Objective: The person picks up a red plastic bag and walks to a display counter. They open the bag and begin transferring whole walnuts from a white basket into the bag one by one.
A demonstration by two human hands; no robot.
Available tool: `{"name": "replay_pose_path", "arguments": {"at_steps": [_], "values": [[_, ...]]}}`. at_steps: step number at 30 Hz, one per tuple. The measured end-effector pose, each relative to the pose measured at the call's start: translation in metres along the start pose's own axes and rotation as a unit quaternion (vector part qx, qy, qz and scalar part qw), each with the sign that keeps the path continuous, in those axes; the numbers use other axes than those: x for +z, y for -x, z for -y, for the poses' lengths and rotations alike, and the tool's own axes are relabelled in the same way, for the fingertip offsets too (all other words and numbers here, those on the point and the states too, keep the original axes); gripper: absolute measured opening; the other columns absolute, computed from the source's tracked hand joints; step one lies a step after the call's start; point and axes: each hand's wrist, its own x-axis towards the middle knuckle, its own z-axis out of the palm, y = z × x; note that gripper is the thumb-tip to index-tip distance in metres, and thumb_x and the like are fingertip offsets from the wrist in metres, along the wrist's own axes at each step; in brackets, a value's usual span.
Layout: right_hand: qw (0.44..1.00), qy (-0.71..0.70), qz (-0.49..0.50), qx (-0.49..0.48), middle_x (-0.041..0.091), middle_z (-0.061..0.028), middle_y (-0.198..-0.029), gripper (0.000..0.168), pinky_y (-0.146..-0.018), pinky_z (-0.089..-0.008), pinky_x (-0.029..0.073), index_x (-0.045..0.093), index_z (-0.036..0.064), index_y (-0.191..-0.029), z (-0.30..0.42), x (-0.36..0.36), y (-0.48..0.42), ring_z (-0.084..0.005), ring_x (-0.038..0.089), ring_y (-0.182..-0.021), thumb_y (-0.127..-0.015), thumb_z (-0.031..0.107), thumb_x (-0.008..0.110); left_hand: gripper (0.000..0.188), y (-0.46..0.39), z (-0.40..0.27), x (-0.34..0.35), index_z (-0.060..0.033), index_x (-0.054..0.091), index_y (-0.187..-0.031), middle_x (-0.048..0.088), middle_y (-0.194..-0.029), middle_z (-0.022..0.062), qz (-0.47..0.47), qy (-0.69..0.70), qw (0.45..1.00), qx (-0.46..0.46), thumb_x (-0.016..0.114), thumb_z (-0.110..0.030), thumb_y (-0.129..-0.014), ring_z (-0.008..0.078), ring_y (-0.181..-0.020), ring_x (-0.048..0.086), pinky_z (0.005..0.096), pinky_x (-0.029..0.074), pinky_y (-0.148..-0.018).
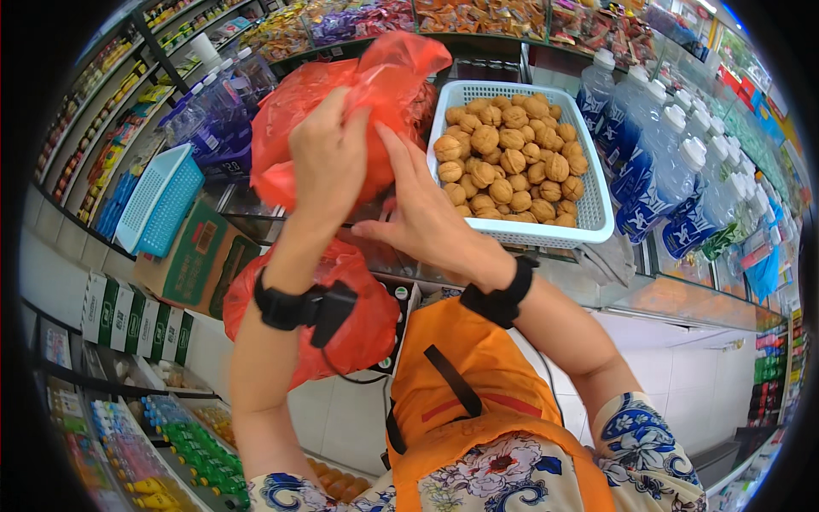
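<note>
A red plastic bag [301,96] stands on the glass counter in front of me, its upper part gathered and raised. My left hand [329,153] is closed on the bag's gathered film near the top. Against the bag's right side lies my right hand [419,198], its fingers spread and the thumb apart; whether it pinches any film I cannot tell. Just right of it, a light blue plastic basket [598,211] holds many walnuts in their shells [512,160]. Below my wrists sits a second red plastic bag [365,307], full and bulging. Its contents are hidden.
Large plastic bottles [665,173] line the counter's right side, near a grey cloth [611,259]. Wrapped snacks [480,16] fill bins at the back. Left are bottles in a purple crate [230,163], light blue baskets [153,205] on a cardboard box [198,256], and stocked shelves.
</note>
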Motion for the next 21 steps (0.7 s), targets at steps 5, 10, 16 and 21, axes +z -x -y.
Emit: {"name": "replay_pose_path", "arguments": {"at_steps": [5,10,16,21], "values": [[0.977,0.169,-0.09,-0.094,0.012,-0.0439,-0.149,0.101,-0.11,-0.0621,0.025,0.007,-0.003,-0.152,-0.051,0.067,-0.028,-0.0632,0.03,-0.128,-0.079,0.013,0.074,0.022,0.014,-0.013,0.01,0.002,0.065,-0.107,0.069,-0.086,0.0168,0.034,0.021,0.997,-0.066,0.06,-0.014,-0.094,0.0258,-0.076,0.067,0.0348,0.051,-0.073],[0.99,0.05,-0.126,0.045,0.02,-0.0404,-0.15,0.104,-0.117,-0.0563,0.016,-0.003,-0.002,-0.154,-0.069,0.097,-0.017,-0.0576,0.02,-0.14,-0.082,0.011,0.071,0.026,0.03,-0.003,-0.029,-0.0017,0.065,-0.116,0.067,-0.106,0.0117,-0.088,-0.015,0.994,0.055,0.055,-0.002,-0.092,0.026,-0.104,0.063,0.0359,0.047,-0.094],[0.983,-0.055,-0.159,0.07,0.023,-0.0338,-0.154,0.099,-0.114,-0.045,0.032,-0.003,0.003,-0.157,-0.062,0.094,0.007,-0.0447,0.029,-0.142,-0.085,0.004,0.066,0.065,0.135,0.077,-0.037,-0.0022,0.03,-0.15,0.042,-0.147,0.0177,-0.025,0.013,0.969,-0.245,0.053,0.0,-0.09,0.0285,-0.131,0.045,0.0378,0.038,-0.108],[0.9,-0.308,-0.243,0.192,0.029,-0.0211,-0.155,0.076,-0.113,-0.0419,0.035,0.008,0.008,-0.157,-0.077,0.105,-0.022,-0.0327,0.037,-0.139,-0.095,0.0,0.049,0.107,0.157,0.034,-0.005,-0.0063,0.014,-0.156,0.017,-0.156,0.0291,0.173,-0.014,0.959,-0.223,0.078,-0.001,-0.07,0.0479,-0.144,0.021,0.0498,0.034,-0.114]]}}
